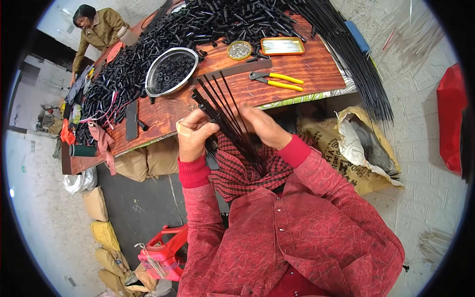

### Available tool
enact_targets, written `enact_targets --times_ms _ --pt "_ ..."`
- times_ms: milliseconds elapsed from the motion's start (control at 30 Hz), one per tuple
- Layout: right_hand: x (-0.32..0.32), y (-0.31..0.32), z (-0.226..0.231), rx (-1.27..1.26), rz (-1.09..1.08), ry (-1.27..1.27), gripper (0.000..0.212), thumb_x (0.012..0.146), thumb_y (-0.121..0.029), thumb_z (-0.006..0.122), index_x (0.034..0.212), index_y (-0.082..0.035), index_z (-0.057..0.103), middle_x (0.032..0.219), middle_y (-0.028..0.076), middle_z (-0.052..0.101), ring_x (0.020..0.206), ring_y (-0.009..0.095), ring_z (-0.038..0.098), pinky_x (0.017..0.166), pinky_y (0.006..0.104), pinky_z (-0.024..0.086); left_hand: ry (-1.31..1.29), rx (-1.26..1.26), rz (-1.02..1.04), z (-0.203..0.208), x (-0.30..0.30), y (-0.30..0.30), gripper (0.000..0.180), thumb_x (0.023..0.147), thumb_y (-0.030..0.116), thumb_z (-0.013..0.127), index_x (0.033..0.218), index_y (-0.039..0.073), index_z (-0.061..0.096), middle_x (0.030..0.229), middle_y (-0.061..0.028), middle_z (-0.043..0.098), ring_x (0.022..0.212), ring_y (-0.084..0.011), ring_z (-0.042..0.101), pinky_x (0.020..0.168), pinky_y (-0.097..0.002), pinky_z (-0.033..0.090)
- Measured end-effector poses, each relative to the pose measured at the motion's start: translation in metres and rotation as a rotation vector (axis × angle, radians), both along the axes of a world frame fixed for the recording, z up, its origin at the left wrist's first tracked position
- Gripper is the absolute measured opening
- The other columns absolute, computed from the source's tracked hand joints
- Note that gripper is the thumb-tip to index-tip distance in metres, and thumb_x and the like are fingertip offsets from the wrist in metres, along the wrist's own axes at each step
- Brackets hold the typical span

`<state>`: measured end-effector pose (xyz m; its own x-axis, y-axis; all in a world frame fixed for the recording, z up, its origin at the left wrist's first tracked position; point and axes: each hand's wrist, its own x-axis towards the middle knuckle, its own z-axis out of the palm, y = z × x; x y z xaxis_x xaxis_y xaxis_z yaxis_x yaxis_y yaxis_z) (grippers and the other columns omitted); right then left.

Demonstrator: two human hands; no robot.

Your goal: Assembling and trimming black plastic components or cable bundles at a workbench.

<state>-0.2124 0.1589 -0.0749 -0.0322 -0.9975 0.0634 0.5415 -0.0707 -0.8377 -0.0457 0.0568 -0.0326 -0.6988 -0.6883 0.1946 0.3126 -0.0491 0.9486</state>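
Black rods, left hand pinching them, right hand alongside, grip unclear — table edge near.

Centre: two hands, one bundle of rods too overlapped to count. Upper middle: one steel bowl, one tin, one orange tray, one pair of pliers. Upper left: one co-worker. Left: one phone.

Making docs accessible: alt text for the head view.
A person's left hand grips a bundle of thin black rods, the right hand beside it. Ahead, a reddish table bears heaps of small black parts, a metal bowl and yellow-handled pliers; another person is at upper left.
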Motion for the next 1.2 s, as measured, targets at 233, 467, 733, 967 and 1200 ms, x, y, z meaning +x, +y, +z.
enact_targets --times_ms 233,467,733,967,1200 --pt "0.000 -0.005 0.078 -0.298 -0.340 0.284 0.046 0.093 -0.036 0.064 0.115 0.004 0.056 0.103 0.007 0.061 0.096 0.013 0.059 0.082 0.0280 0.050 -0.048 0.003 0.059 0.006 0.002 0.013 0.034 0.078 -0.002 0.073 0.110 -0.006 0.064 0.095 -0.0077 0.068 0.082 -0.0113 0.063 0.074 -0.0241 0.051" --pt "-0.003 -0.004 0.086 -0.119 -0.423 0.388 0.022 0.092 -0.008 0.062 0.111 0.002 0.058 0.099 0.004 0.063 0.086 0.008 0.062 0.074 0.0228 0.052 -0.122 -0.009 0.166 0.016 -0.009 0.022 0.033 0.080 -0.002 0.070 0.113 -0.006 0.064 0.093 -0.0076 0.069 0.079 -0.0110 0.063 0.072 -0.0231 0.051" --pt "-0.009 0.003 0.082 -0.069 -0.280 0.232 0.023 0.091 -0.017 0.065 0.106 -0.001 0.059 0.090 0.002 0.064 0.076 0.005 0.059 0.066 0.0194 0.049 -0.122 -0.012 0.100 0.007 -0.004 0.014 0.037 0.080 0.007 0.073 0.114 -0.003 0.064 0.095 -0.0055 0.068 0.079 -0.0114 0.061 0.068 -0.0240 0.050" --pt "-0.010 0.000 0.079 -0.185 -0.250 0.245 0.017 0.088 -0.016 0.069 0.098 -0.003 0.065 0.079 -0.004 0.061 0.072 0.003 0.056 0.064 0.0188 0.046 -0.110 -0.019 0.100 0.006 -0.008 0.014 0.035 0.077 0.003 0.075 0.110 -0.004 0.065 0.091 -0.0071 0.068 0.074 -0.0123 0.062 0.066 -0.0249 0.051" --pt "-0.010 0.007 0.058 -0.132 -0.222 0.217 0.017 0.088 -0.009 0.068 0.101 -0.001 0.062 0.091 0.002 0.064 0.082 0.008 0.060 0.076 0.0233 0.051 -0.071 0.046 0.077 0.002 -0.005 0.010 0.042 0.075 0.000 0.075 0.115 -0.006 0.063 0.094 -0.0097 0.070 0.075 -0.0130 0.065 0.063 -0.0245 0.054"
